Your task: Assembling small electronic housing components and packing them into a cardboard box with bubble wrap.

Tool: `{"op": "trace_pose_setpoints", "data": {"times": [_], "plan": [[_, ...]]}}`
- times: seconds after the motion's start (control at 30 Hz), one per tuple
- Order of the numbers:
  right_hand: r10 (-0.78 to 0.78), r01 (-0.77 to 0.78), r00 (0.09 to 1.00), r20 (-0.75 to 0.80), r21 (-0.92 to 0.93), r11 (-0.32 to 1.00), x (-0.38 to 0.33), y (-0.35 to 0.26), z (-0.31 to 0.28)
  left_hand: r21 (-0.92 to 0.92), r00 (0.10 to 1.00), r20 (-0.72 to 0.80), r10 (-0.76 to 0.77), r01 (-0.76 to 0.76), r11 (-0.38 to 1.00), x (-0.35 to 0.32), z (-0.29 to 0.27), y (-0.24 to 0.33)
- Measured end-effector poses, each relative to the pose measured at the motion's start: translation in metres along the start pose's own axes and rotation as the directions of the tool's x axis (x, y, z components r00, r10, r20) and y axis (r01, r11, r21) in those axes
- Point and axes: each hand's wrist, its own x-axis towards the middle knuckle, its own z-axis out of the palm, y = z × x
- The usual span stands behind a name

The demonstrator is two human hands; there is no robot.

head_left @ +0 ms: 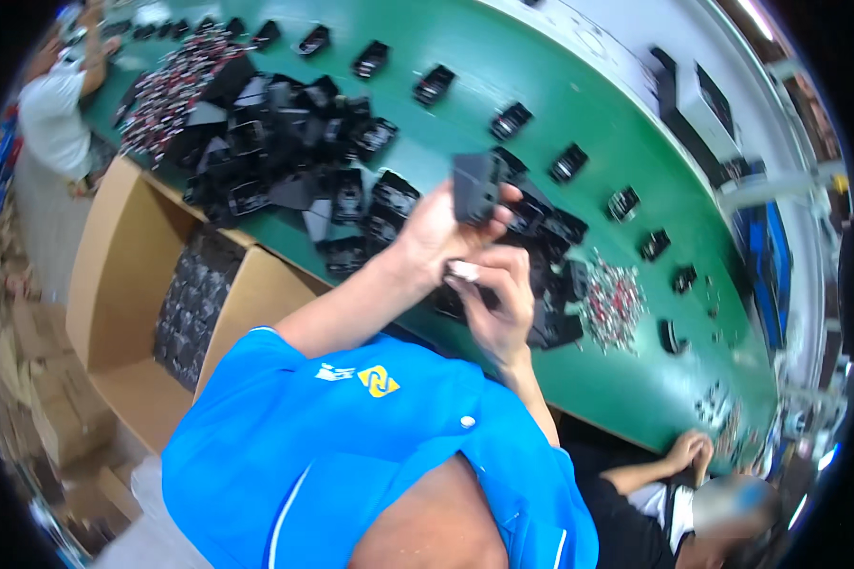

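Observation:
My left hand (431, 230) is closed round a black plastic housing (475, 187), holding it up above the green table. Just below it, my right hand (499, 292) pinches a small white piece (462, 270) with a dark edge; its exact kind is too small to make out. The two hands are close together near the table's front edge. Under and behind them lies a heap of black plastic housings (541, 223), partly hidden by my hands. Right of this heap is a pile of small red, white and silver parts (613, 302).
A larger heap of black housings (275, 142) lies left, beside another pile of small parts (171, 95). Single housings (510, 120) form a curved row along the green table (579, 104). An open cardboard box (114, 275) holds black parts. Co-workers (59, 119) sit at both ends.

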Motion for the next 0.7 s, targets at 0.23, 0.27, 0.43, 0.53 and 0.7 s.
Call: {"op": "trace_pose_setpoints", "data": {"times": [0.23,0.27,0.43,0.53,0.7], "plan": [[-0.222,0.215,0.962,-0.161,-0.059,0.975,0.007,0.002,-0.018,0.320,0.996,0.012,0.089,-0.088,0.943,0.001,0.016,-0.012],[-0.242,0.217,0.958,-0.155,-0.160,0.963,0.010,-0.002,-0.022,0.379,0.993,0.026,0.116,-0.117,0.918,0.001,0.020,-0.017],[-0.296,0.147,0.940,-0.168,-0.584,0.798,0.022,-0.003,-0.033,0.431,0.997,0.063,0.051,-0.073,0.899,-0.002,0.039,-0.033],[-0.260,0.073,0.949,-0.177,-0.678,0.731,0.022,0.003,-0.037,0.377,0.995,0.093,-0.021,-0.015,0.926,-0.005,0.043,-0.032],[-0.146,-0.018,0.966,-0.213,-0.618,0.786,0.013,-0.001,-0.045,0.404,0.973,0.178,-0.145,0.063,0.913,0.001,0.022,-0.022]]}}
